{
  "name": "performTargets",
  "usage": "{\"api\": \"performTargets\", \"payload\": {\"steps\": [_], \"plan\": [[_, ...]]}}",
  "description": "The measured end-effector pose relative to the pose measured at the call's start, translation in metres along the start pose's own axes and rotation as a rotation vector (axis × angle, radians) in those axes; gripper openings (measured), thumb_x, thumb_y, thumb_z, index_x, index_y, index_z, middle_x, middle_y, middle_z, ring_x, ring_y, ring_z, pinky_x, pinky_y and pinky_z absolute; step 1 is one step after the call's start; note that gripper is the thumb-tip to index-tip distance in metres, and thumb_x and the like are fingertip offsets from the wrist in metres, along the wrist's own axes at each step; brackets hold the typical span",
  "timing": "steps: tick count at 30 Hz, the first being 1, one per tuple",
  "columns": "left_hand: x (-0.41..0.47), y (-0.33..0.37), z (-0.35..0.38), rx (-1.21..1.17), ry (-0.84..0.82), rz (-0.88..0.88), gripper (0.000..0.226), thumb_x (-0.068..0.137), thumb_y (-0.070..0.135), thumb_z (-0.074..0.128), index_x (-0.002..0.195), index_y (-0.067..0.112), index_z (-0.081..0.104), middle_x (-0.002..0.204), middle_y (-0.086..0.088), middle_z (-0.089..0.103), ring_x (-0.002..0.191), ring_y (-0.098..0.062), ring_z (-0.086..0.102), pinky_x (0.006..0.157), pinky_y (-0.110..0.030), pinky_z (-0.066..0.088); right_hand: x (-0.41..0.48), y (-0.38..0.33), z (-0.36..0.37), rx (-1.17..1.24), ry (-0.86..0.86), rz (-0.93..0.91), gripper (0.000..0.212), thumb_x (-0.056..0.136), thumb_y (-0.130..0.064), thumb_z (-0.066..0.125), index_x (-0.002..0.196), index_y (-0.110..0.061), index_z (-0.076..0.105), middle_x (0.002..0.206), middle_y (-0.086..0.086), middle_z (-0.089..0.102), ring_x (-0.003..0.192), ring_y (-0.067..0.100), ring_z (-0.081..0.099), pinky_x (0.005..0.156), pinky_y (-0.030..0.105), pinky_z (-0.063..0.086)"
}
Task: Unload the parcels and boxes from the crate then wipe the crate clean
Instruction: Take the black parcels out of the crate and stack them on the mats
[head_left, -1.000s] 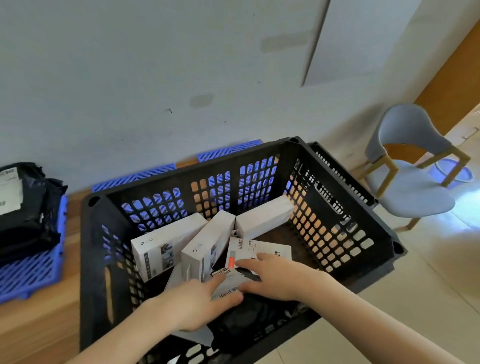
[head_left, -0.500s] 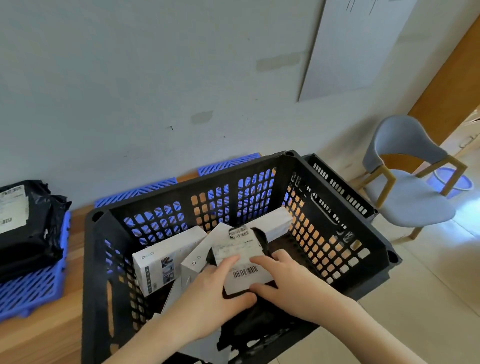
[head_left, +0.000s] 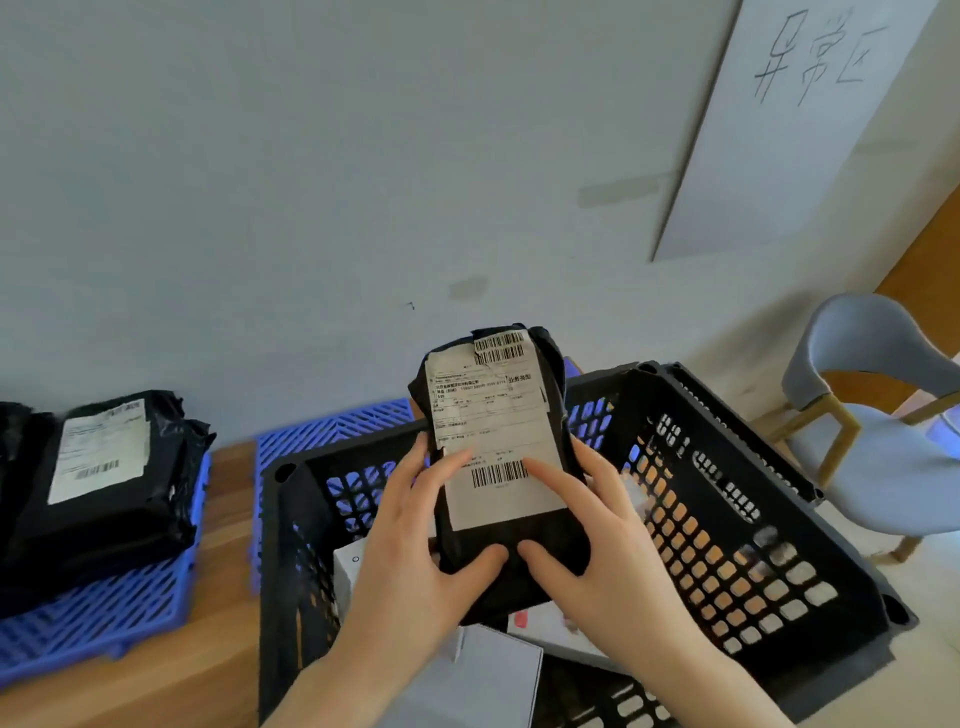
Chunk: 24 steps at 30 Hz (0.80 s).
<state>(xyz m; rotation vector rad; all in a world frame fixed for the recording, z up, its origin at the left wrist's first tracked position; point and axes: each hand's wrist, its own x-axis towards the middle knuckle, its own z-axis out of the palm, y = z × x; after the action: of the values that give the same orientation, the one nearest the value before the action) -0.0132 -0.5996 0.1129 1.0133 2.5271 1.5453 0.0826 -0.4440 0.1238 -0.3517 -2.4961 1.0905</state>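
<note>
A black plastic crate (head_left: 727, 519) with lattice walls stands in front of me. Above it I hold a small black parcel (head_left: 519, 551) with a white shipping label, upright and label towards me. My left hand (head_left: 415, 561) grips its left side and my right hand (head_left: 592, 545) grips its right side, thumbs on the front. Below the hands, white boxes (head_left: 348, 566) and a grey parcel (head_left: 493, 675) lie in the crate, mostly hidden by my arms.
At the left a black parcel (head_left: 98, 493) with a label lies on a blue lattice tray (head_left: 93, 618) on a wooden surface (head_left: 228, 587). Another blue tray (head_left: 332, 431) lies behind the crate. A grey chair (head_left: 878, 441) stands at the right by the wall.
Both hands took hold of the black parcel inside the crate and lifted it up above the rim. The view has tilted upwards.
</note>
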Motion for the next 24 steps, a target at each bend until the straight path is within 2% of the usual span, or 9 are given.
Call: {"api": "performTargets", "payload": {"steps": [2, 4, 7, 10, 12, 16, 19, 21, 24], "plan": [[0.002, -0.009, -0.023, 0.0, 0.075, -0.011, 0.077, 0.071, 0.026, 0.084, 0.127, 0.057, 0.041, 0.153, 0.02, 0.026, 0.138, 0.003, 0.031, 0.099, -0.029, 0.051, 0.011, -0.017, 0.016, 0.056, 0.005, -0.061, 0.062, 0.082, -0.019, 0.072, 0.133, -0.045, 0.047, 0.146, -0.034, 0.014, 0.138, -0.003, 0.026, 0.103, 0.025, 0.046], [0.005, -0.019, -0.05, 0.0, 0.154, -0.021, 0.076, 0.069, 0.026, 0.085, 0.125, 0.057, 0.044, 0.15, 0.021, 0.029, 0.135, 0.006, 0.033, 0.093, -0.024, 0.054, 0.025, -0.035, 0.036, 0.101, 0.008, -0.119, 0.065, 0.081, -0.014, 0.073, 0.134, -0.041, 0.049, 0.149, -0.027, 0.018, 0.14, 0.0, 0.027, 0.103, 0.027, 0.047], [0.008, -0.039, -0.09, 0.025, 0.263, 0.001, 0.075, 0.067, 0.019, 0.086, 0.124, 0.049, 0.048, 0.144, 0.014, 0.037, 0.13, 0.011, 0.036, 0.089, -0.012, 0.051, 0.048, -0.063, 0.069, 0.127, -0.009, -0.192, 0.068, 0.079, -0.012, 0.075, 0.136, -0.039, 0.049, 0.151, -0.022, 0.019, 0.141, 0.001, 0.025, 0.105, 0.029, 0.045], [0.009, -0.065, -0.129, 0.034, 0.338, -0.031, 0.073, 0.068, 0.013, 0.087, 0.127, 0.038, 0.052, 0.144, 0.011, 0.038, 0.133, -0.004, 0.043, 0.088, -0.012, 0.051, 0.07, -0.091, 0.111, 0.144, -0.055, -0.246, 0.069, 0.078, -0.012, 0.076, 0.137, -0.038, 0.048, 0.152, -0.023, 0.017, 0.142, 0.002, 0.024, 0.105, 0.028, 0.045], [0.008, -0.085, -0.157, 0.058, 0.387, -0.034, 0.07, 0.068, 0.011, 0.086, 0.126, 0.033, 0.054, 0.142, 0.014, 0.038, 0.134, -0.001, 0.04, 0.089, -0.008, 0.048, 0.082, -0.112, 0.143, 0.155, -0.063, -0.276, 0.07, 0.077, -0.012, 0.077, 0.135, -0.039, 0.049, 0.154, -0.022, 0.013, 0.142, 0.005, 0.026, 0.102, 0.027, 0.047], [0.004, -0.13, -0.211, 0.084, 0.463, -0.061, 0.067, 0.068, 0.006, 0.085, 0.125, 0.03, 0.057, 0.142, 0.016, 0.037, 0.134, 0.005, 0.037, 0.089, -0.021, 0.055, 0.1, -0.147, 0.212, 0.16, -0.083, -0.324, 0.064, 0.077, -0.013, 0.078, 0.133, -0.033, 0.054, 0.157, -0.023, 0.013, 0.142, -0.001, 0.023, 0.103, 0.012, 0.039], [-0.002, -0.171, -0.247, 0.15, 0.476, -0.094, 0.064, 0.07, 0.007, 0.084, 0.124, 0.029, 0.058, 0.145, 0.013, 0.037, 0.136, -0.001, 0.037, 0.091, -0.031, 0.056, 0.112, -0.163, 0.269, 0.124, -0.188, -0.329, 0.057, 0.083, -0.02, 0.072, 0.134, -0.036, 0.052, 0.153, -0.031, 0.017, 0.142, -0.002, 0.021, 0.111, 0.028, 0.037], [-0.006, -0.2, -0.266, 0.168, 0.456, -0.121, 0.062, 0.071, 0.006, 0.083, 0.122, 0.031, 0.058, 0.145, 0.013, 0.039, 0.137, -0.003, 0.038, 0.094, -0.025, 0.054, 0.118, -0.169, 0.305, 0.088, -0.269, -0.295, 0.053, 0.086, -0.025, 0.069, 0.134, -0.039, 0.051, 0.149, -0.038, 0.015, 0.142, -0.003, 0.019, 0.113, 0.033, 0.036], [-0.013, -0.241, -0.287, 0.174, 0.415, -0.161, 0.063, 0.072, 0.004, 0.082, 0.12, 0.035, 0.055, 0.144, 0.013, 0.041, 0.133, 0.007, 0.038, 0.094, -0.002, 0.039, 0.127, -0.174, 0.352, 0.081, -0.363, -0.245, 0.05, 0.088, -0.027, 0.066, 0.135, -0.037, 0.051, 0.149, -0.036, 0.013, 0.142, -0.002, 0.017, 0.112, 0.033, 0.038]]}}
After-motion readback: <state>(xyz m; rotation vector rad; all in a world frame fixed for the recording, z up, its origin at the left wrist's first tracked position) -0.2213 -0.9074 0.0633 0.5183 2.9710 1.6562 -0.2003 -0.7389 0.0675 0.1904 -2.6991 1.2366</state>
